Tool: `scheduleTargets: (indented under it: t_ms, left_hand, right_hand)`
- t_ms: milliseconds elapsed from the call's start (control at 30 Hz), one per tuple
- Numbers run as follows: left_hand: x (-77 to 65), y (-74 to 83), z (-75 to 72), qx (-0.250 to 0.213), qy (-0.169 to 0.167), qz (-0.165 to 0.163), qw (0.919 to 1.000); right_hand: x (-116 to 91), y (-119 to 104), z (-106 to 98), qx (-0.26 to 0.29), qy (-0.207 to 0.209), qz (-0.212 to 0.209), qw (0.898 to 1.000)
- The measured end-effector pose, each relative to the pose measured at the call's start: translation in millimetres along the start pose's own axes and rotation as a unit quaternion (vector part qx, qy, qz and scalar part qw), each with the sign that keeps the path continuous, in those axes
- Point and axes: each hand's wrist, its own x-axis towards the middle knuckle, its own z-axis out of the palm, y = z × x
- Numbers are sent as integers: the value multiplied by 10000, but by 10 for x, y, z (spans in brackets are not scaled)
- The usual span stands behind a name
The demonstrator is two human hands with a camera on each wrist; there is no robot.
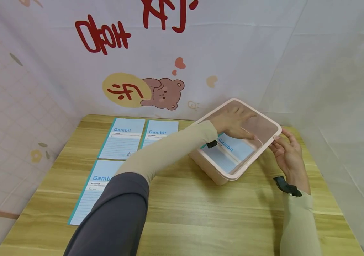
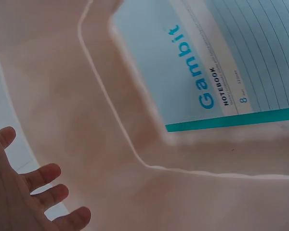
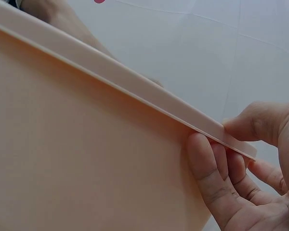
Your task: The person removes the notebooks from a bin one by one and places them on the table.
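Observation:
A pale pink plastic bin [image 1: 208, 167] stands at the right back of the table, its open top tilted toward the viewer. Inside lies a "Gambit" notebook [image 1: 237, 146] with a teal spine, which the left wrist view shows close up. My left hand [image 1: 234, 122] is over the open bin with fingers spread, holding nothing. At the bin's right corner, my right hand [image 1: 288, 153] pinches the rim; in the right wrist view its thumb is on top of the rim [image 3: 135, 84] and its fingers [image 3: 202, 154] are underneath.
More Gambit notebooks lie on the left side of the wooden table [image 1: 182, 220]: one at back left [image 1: 121, 140], one beside it [image 1: 160, 128], one nearer the front [image 1: 87, 192]. My left arm partly covers them. A printed cloth [image 1: 233, 53] hangs behind the table.

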Motion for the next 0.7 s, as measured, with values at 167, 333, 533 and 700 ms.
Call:
scheduleTargets:
  t_ms: [167,333,533,700]
  left_hand:
    - [151,82,71,60,-234,71,9997]
    - [254,155,202,-24,-456,-129,9989]
    - [349,178,468,300,-567,-372,9972]
    - [419,183,606,438,-676,-414,9959]
  right_hand:
    - [7,-22,-20,25,-20,-72,10000]
    - [11,-5,-42,111,64,-47,9999]
    - [20,28,-35,98,82,-68,9999]
    - [41,16,-29,60,68,-98,9999]
